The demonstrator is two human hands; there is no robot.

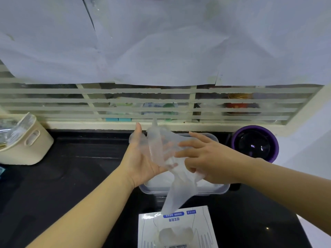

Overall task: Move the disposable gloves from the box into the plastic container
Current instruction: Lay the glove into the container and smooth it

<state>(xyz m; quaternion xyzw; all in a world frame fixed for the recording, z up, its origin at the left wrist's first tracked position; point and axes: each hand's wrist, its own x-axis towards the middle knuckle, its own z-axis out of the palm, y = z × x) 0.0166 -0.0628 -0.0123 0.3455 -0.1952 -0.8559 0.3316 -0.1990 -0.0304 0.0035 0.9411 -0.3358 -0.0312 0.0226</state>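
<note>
A clear disposable glove (161,149) hangs between both hands above the clear plastic container (211,191) on the black counter. My left hand (141,158) lies palm up with straight fingers under the glove's upper part. My right hand (206,158) pinches the glove's lower part between thumb and fingers, its other fingers spread. The glove's tail droops to the white glove box (197,226), which lies flat at the near edge with more gloves showing in its opening (176,234). White gloves lie inside the container.
A cream bin (23,140) with plastic wrapping stands at the left. A purple-rimmed dark bowl (255,143) sits right of the container. A taped window ledge (107,125) runs along the back. A white surface (315,230) borders the counter at the right.
</note>
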